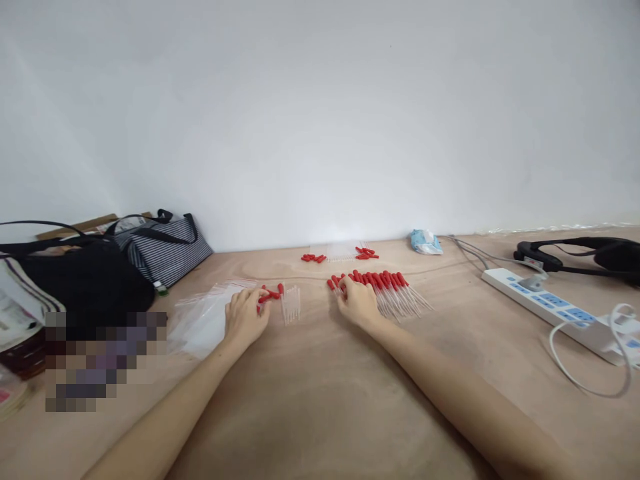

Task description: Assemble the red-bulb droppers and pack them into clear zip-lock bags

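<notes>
My left hand is closed at a few loose red rubber bulbs, its fingertips pinched on one of them. Just right of it lies a small group of clear glass tubes, with one red-topped dropper at its left edge. My right hand rests on the left part of a row of glass droppers with red bulbs. Its fingers are curled round a dropper near the row's left end, partly hidden by the hand. The droppers lie side by side, bulbs toward the wall.
Clear zip bags lie beside my left hand. Near the wall are more red bulbs and tubes, plus a blue-white packet. A power strip with cables and a black headset are right; bags stand left.
</notes>
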The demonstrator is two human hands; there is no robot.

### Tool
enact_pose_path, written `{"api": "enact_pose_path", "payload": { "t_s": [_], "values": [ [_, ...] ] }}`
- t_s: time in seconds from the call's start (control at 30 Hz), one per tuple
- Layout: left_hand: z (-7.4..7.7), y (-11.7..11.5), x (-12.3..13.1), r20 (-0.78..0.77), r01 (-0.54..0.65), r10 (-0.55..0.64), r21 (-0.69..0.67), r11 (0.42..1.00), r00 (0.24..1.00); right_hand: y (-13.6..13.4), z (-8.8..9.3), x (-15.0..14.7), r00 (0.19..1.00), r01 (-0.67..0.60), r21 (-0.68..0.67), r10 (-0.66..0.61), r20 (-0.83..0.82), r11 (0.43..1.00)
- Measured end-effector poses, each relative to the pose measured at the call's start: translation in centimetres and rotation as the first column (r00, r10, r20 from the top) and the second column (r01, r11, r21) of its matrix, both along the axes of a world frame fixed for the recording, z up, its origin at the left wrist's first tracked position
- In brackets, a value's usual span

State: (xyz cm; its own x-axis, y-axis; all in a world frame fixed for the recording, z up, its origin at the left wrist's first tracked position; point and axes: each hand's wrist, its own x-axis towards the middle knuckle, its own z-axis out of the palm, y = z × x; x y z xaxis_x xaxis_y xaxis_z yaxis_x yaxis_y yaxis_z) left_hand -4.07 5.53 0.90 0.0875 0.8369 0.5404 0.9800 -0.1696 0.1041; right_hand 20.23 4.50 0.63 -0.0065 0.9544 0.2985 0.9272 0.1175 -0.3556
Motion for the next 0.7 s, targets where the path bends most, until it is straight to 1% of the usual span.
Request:
{"api": "enact_pose_path", "payload": {
  "t_s": [0.07,0.17,0.23,0.3,0.4,0.5,0.6,0.7],
  "values": [
    [0.2,1.3,-0.8,-0.012,0.022,-0.023,-0.071,0.997,1.0,1.0,-0.1,-0.6,0.998,0.047,-0.026,-0.045,0.052,0.999],
    [0.6,3.4,-1.0,-0.042,0.148,-0.159,-0.187,0.971,0.986,1.5,-0.2,-1.0,0.993,0.071,-0.048,-0.066,0.1,0.996],
    [0.9,4.6,-0.7,-0.056,0.204,-0.223,-0.235,0.95,0.973,1.4,-0.2,-1.2,0.993,0.059,-0.03,-0.056,0.107,0.998],
    [1.0,5.7,-0.2,-0.059,0.222,-0.246,-0.269,0.937,0.967,1.1,0.0,-1.8,0.996,0.026,-0.021,-0.024,0.089,0.999],
    [0.9,6.7,0.5,-0.054,0.195,-0.222,-0.312,0.93,0.973,1.1,0.4,-3.7,0.999,-0.011,-0.07,0.013,0.029,0.997],
    [0.7,7.2,1.1,-0.04,0.133,-0.155,-0.329,0.935,0.987,1.6,0.6,-6.3,1.0,0.011,-0.152,-0.014,-0.016,0.988],
    [0.4,7.3,1.4,-0.013,0.082,-0.092,-0.327,0.941,0.996,2.3,0.6,-8.2,0.998,0.038,-0.213,-0.048,-0.042,0.976],
    [0.2,6.9,1.4,0.033,0.061,-0.053,-0.313,0.948,0.998,2.5,0.7,-9.0,0.996,0.056,-0.249,-0.071,-0.051,0.967]
  ]
}}
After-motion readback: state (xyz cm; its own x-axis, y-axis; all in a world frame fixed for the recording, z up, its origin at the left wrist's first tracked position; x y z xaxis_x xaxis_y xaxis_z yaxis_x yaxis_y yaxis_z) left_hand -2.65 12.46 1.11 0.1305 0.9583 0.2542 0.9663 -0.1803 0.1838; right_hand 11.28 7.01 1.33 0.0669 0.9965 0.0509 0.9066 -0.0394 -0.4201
